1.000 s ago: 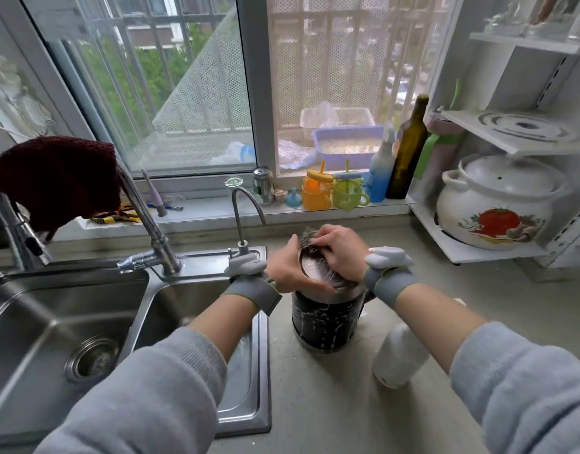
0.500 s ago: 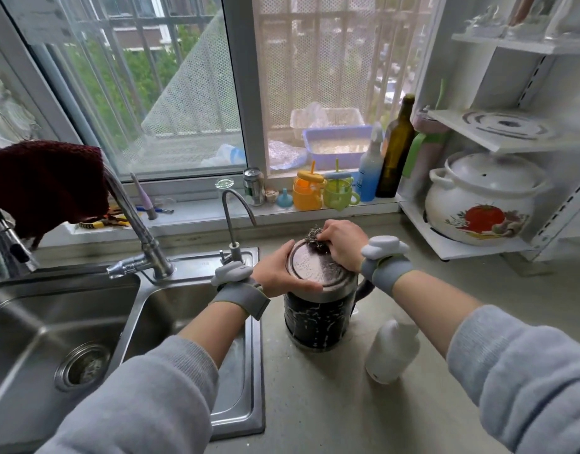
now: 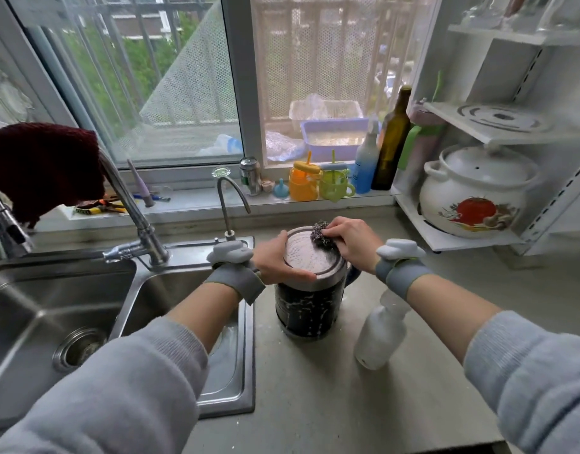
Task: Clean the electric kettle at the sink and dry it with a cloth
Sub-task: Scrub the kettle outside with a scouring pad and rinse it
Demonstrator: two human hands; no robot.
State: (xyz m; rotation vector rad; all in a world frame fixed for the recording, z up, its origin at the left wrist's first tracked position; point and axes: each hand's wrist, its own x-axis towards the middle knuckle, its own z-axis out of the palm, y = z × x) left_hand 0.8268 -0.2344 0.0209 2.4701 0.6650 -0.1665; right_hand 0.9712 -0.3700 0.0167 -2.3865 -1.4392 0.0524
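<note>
Kettle: black cylindrical electric kettle with steel lid (image 3: pixel 310 303) stands upright on the bench, just right of the steel sink (image 3: pixel 62 309).
Left hand (image 3: pixel 275 260): curled round the lid's rim.
Right hand (image 3: pixel 354 239): presses a steel-wool scourer (image 3: pixel 319 232) onto the lid.
Progress: scrubbing; suds streak the body; rinsing and cloth-drying are probably left.

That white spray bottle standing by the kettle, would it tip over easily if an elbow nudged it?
Probably. The spray bottle is tall and narrow and stands free on the counter, right under the right hand's forearm. It looks like light plastic, so a bump would likely topple it. The suds on the kettle suggest wet, slippery surfaces.
</note>
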